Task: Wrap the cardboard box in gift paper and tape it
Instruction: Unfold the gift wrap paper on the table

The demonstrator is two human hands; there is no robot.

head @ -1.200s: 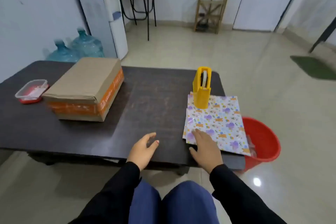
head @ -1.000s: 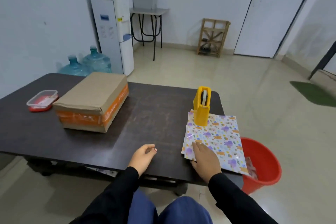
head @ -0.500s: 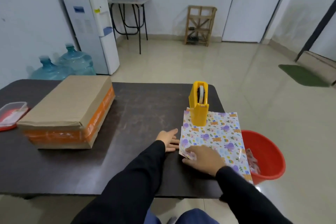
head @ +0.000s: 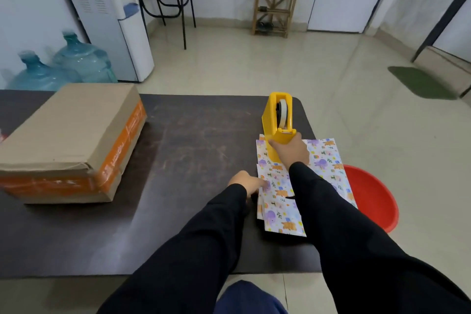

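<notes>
Right hand [head: 290, 151] curled round the near end of the yellow tape dispenser [head: 277, 120], which stands on the far part of the gift paper [head: 326, 160]. Left hand [head: 246, 182] holds nothing; its fingers lie loosely extended, tips pressing the paper's left edge. Step, as I read it: getting the dispenser off the sheets. Next calls for parking it on the table [head: 191, 160], then spreading paper. Cardboard box [head: 74, 140] unwrapped at the table's left, well apart from the paper. Red bucket [head: 369, 199] on the floor beside the table, contents not discernible. Two blue water jugs [head: 76, 61] by the wall, fill unclear
</notes>
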